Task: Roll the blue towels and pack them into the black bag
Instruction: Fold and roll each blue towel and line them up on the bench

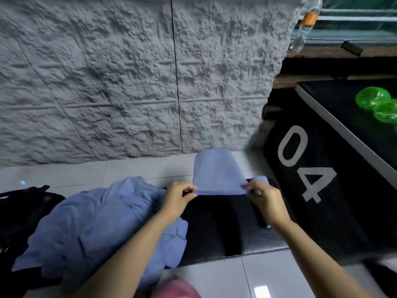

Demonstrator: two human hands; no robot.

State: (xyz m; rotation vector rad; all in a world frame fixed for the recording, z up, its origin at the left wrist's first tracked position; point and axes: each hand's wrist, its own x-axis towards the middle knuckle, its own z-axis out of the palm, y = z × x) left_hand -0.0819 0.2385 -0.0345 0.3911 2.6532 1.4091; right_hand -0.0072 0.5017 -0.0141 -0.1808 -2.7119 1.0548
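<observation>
Head view: left hand (179, 195) and right hand (261, 196) each pinch near edge of blue towel (217, 171), stretched taut over black mat (217, 231) on floor; towel pile (94, 224) left, black bag (23, 209) far left; box marked 04 (311, 168) hems right

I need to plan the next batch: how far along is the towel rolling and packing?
Done: no rolled towel shows anywhere. In hand: the left hand and right hand pinch the near edge of one blue towel, held flat. Left: the heap of blue towels lies unrolled, and the black bag at the left shows nothing packed.
</observation>
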